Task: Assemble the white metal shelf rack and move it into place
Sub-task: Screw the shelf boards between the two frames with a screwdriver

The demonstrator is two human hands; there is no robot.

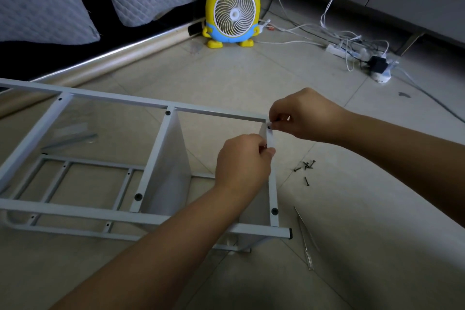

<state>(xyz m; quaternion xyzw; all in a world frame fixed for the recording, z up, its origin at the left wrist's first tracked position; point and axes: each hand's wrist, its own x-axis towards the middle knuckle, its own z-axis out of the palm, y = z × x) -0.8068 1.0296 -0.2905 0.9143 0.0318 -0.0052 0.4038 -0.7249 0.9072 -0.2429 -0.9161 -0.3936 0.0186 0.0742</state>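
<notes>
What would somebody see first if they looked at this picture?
Probably the bright yellow cartoon fan standing on the floor at the back. Next, the two hands in the middle: the left hand grips the end panel of the white rack lying on its side, while the right hand pinches a black screw at its corner. More screws lie on the floor to the right.

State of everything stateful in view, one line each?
white shelf rack, on its side on the floor, partly assembled
left hand, pinches the end panel edge
right hand, pinches a black screw at the rack's far corner
loose screws, scattered on the floor, right of the rack
screwdriver, lying on the floor, untouched
fan, upright; running or not, cannot tell
power strip, plugs in it
</notes>
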